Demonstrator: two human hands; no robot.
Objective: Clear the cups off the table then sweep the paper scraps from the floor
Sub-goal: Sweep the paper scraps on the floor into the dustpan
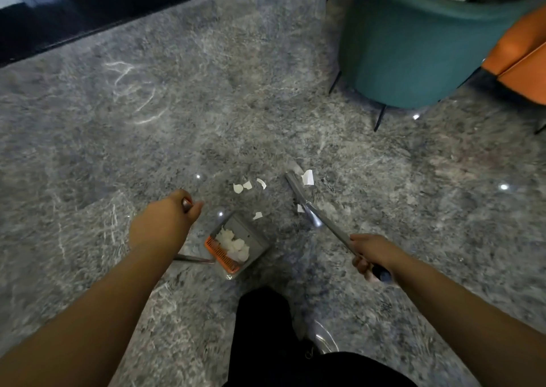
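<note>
Nearest, the right hand (373, 258) is curled round the dark grip of a long grey-handled broom (322, 222), whose shaft runs forward and inward to a blurred head on the speckled grey stone floor (206, 97). The left hand (174, 212) is closed round the top of the upright handle of a grey long-handled dustpan with an orange comb edge (248, 238), which sits just inward of and below that hand and already holds a heap of white paper scraps (233, 246).

Beyond the pan's mouth, between the two hands, loose white scraps (246, 185) lie scattered; one larger piece (308, 177) sits just past the broom head.

To do this well, I would keep the pan lip flat to the floor and draw short, light strokes from behind the farthest piece toward the mouth, lest the scraps flutter aside.

Farther off, beyond the right hand, stands a teal tub chair (413, 46).
</note>
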